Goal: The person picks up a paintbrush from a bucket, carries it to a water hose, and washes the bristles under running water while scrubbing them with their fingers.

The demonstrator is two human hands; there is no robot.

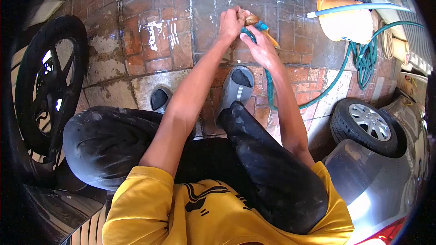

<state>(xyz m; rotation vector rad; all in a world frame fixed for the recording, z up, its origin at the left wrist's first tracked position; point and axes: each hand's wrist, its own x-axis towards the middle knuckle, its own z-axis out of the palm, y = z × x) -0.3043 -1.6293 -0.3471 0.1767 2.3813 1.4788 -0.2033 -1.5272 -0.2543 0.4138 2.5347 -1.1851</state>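
Note:
My arms reach forward over the wet paving. My left hand [232,25] is closed, its fingers bent against a small brownish rounded object [251,19] whose kind I cannot make out. Just beside it, my right hand [261,49] is wrapped round the end of a green hose [269,86]. Close by these hands, something bright blue [261,26] and an orange-yellow piece [274,41] show, partly hidden. From my right hand the hose drops towards the ground and curves away to the right.
A yellow-white bucket [343,22] stands at the upper right, a light blue tube [359,9] across it. Below it lies coiled green hose [364,63]. A car wheel [363,124] and silver bodywork [372,172] are at right; a black motorcycle wheel [50,84] is at left.

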